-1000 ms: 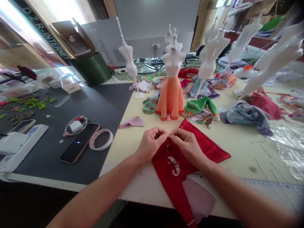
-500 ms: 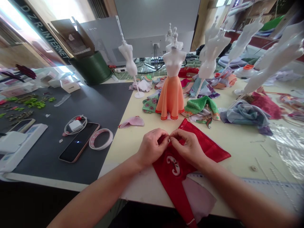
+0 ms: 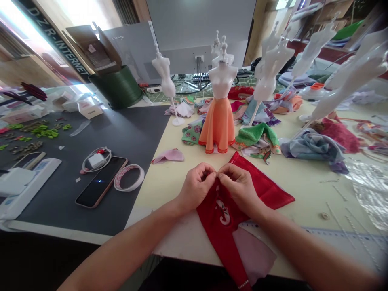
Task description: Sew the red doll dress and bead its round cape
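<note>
A glossy white plastic dress form (image 3: 222,76) is wearing a flared orange fabric skirt (image 3: 217,123) with a red hem. A slim, black-screened phone (image 3: 101,182) is lying on a dark grey surface (image 3: 133,137), just beside a white ring of tape (image 3: 118,180). A wide grey monitor (image 3: 200,28) is standing behind the dress form.

From afar I'm seeing red cloth (image 3: 216,238) bearing a white paisley motif (image 3: 224,217) below the pinch, and an orange skirt (image 3: 217,123) showing red hem (image 3: 209,151) beyond.
</note>
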Tool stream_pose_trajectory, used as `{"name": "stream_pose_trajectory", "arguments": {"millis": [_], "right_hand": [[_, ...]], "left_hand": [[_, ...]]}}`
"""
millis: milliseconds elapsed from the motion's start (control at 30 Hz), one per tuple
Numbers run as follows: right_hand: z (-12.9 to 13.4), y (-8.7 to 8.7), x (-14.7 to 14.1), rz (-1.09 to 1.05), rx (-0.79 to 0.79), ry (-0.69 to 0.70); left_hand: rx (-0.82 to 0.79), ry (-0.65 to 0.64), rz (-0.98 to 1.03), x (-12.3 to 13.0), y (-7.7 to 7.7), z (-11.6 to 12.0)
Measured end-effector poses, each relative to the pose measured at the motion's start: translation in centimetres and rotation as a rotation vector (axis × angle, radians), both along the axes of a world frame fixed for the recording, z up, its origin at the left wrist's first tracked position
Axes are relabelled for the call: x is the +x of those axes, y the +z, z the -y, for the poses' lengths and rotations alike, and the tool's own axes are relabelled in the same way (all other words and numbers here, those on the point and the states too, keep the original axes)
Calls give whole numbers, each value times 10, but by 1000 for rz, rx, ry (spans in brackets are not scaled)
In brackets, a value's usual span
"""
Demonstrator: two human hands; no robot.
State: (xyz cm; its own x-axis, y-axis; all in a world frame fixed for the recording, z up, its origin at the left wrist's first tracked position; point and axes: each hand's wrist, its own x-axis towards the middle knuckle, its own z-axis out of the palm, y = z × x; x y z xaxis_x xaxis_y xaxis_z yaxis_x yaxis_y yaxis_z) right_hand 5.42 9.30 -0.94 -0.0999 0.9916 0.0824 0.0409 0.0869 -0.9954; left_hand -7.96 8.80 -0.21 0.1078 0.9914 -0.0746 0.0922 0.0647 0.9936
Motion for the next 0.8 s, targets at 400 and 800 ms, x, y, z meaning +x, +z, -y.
{"name": "stream_pose_trajectory", "arguments": {"millis": [400, 800], "right_hand": [[2, 1, 1, -44, -109, 15], [-2, 1, 7, -22, -146, 111]], "left_hand": [[-184, 34, 260, 2, -2, -1], [429, -8, -458, -7, -8, -1]]}}
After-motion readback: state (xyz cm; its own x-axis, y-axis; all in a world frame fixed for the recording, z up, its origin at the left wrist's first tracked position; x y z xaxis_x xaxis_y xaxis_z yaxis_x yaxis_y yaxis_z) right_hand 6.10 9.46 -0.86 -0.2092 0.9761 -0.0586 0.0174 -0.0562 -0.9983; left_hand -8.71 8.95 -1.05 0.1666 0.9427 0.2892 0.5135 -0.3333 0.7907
